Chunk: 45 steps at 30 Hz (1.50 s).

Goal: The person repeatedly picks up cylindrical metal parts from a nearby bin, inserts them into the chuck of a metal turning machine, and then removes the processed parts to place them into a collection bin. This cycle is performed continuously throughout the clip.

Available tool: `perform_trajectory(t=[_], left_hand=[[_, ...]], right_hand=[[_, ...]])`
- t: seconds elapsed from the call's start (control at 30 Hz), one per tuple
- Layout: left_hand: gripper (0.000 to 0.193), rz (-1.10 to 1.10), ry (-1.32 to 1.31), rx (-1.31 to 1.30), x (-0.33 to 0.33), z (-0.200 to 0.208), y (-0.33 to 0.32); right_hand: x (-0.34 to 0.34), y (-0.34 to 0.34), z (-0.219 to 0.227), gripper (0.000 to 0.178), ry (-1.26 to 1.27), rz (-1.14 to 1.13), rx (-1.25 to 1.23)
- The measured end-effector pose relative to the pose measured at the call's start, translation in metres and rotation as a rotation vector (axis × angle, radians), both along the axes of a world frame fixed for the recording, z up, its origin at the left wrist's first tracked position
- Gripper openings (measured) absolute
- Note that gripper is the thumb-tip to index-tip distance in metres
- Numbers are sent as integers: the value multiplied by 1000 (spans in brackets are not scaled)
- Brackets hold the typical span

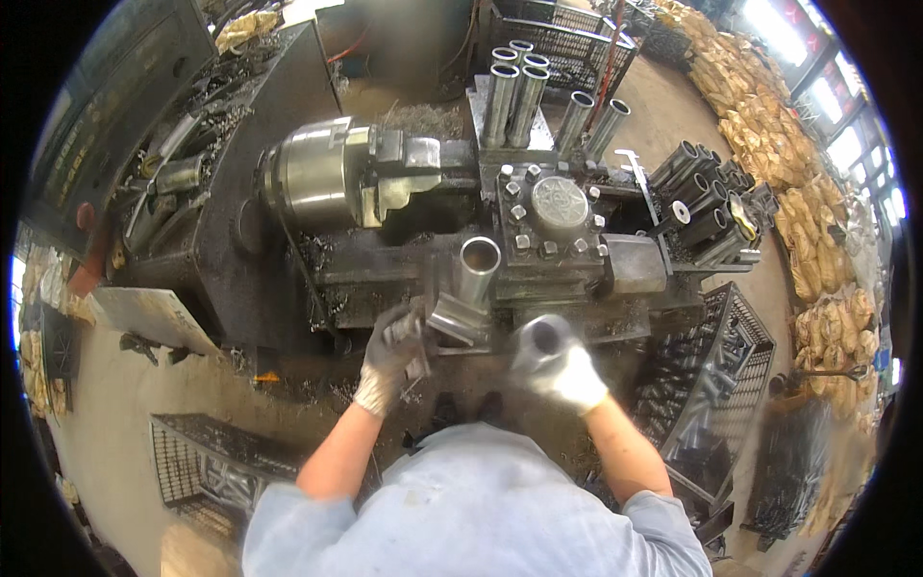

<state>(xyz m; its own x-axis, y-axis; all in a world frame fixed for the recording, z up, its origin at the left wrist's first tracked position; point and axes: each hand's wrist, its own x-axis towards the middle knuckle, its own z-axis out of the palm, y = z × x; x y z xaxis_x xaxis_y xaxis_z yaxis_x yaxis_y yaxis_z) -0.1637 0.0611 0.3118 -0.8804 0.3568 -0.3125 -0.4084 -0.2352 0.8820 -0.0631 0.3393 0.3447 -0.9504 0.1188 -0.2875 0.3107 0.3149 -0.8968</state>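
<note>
My right hand [575, 381], in a pale glove and smeared by motion, grips a short metal tube [544, 338] with its open end up. My left hand [389, 354], in a soiled glove, is at the front of a lathe, its fingers curled at a narrow grey piece I cannot make out. Just right of it a shiny metal tube [459, 319] lies tilted, and behind that another tube [478, 271] stands upright. The lathe's chuck [317, 173] is at the left, its jaws facing the square tool post [553, 213] with several bolts.
Several tubes [514, 101] stand on the machine behind the tool post. More tubes [707, 207] are piled at the right, beside a caliper [630, 163]. Crates with metal parts stand at the lower right [745, 385] and lower left [178, 462]. Stacked sacks [803, 231] line the right side.
</note>
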Motion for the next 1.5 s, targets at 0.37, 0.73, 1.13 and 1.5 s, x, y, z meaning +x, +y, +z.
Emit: perform_trajectory(t=[0.37, 0.73, 1.13, 1.5], left_hand=[[68, 117, 810, -676, -79, 12, 95], [73, 29, -229, 625, -79, -15, -17], [80, 22, -107, 430, -37, 45, 38], [30, -636, 1430, -1939, -264, 66, 214]], right_hand=[[42, 18, 17, 35, -336, 43, 985], [-74, -65, -75, 28, 311, 283, 892], [-84, -89, 40, 92, -181, -36, 22], [-56, 34, 202, 93, 645, 488, -55]])
